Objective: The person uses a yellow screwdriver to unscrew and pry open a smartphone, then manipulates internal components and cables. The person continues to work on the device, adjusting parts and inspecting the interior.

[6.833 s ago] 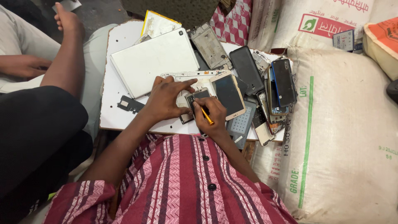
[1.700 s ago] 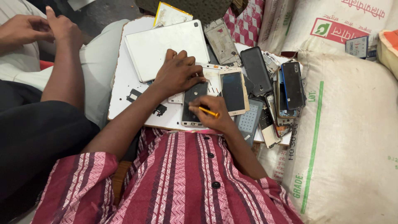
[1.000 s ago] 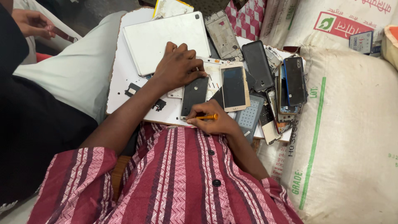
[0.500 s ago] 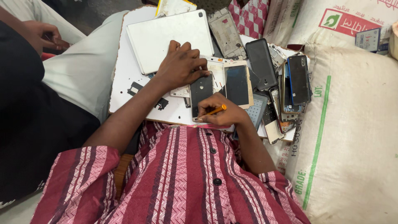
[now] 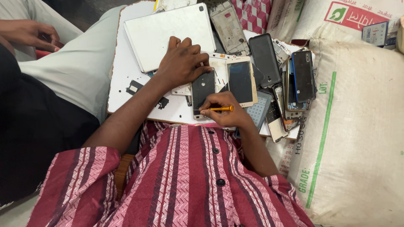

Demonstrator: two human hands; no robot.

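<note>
My left hand [image 5: 182, 62] is spread flat, fingers pressing the top of the dark phone [image 5: 203, 93] on the white board [image 5: 122, 80] over my lap. My right hand [image 5: 225, 110] is pinched tight on a small orange screwdriver [image 5: 221, 109] — tip at the phone's lower right edge. Just beside it a white-framed phone [image 5: 240, 81], then a heap of phones [image 5: 290, 92] against the sack [image 5: 362, 126].
</note>
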